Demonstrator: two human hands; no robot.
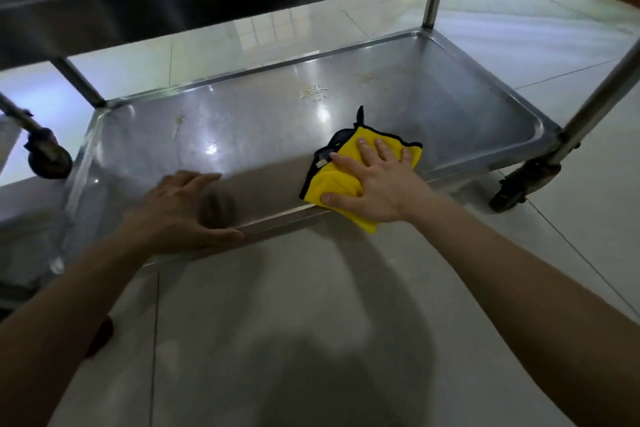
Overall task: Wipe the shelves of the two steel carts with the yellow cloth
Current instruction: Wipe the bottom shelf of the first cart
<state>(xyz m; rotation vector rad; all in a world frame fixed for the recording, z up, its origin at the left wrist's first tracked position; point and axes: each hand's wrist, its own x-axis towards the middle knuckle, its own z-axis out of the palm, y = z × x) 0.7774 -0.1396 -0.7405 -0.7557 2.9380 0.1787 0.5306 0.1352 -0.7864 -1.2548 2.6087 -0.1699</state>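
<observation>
A folded yellow cloth (337, 180) with a dark trim lies over the near rim of the steel cart's bottom shelf (263, 128). My right hand (375, 184) presses flat on the cloth, fingers spread and straight. My left hand (180, 208) rests on the shelf's near rim to the left, thumb along the edge, fingers reaching over into the tray. Dried spots (315, 92) mark the shelf further back.
The cart's upper shelf (173, 0) hangs overhead across the top of the view. Upright posts (595, 100) stand at the corners, with castor wheels (512, 189) at right and another castor wheel (48, 158) at left. Pale tiled floor (277, 322) surrounds the cart.
</observation>
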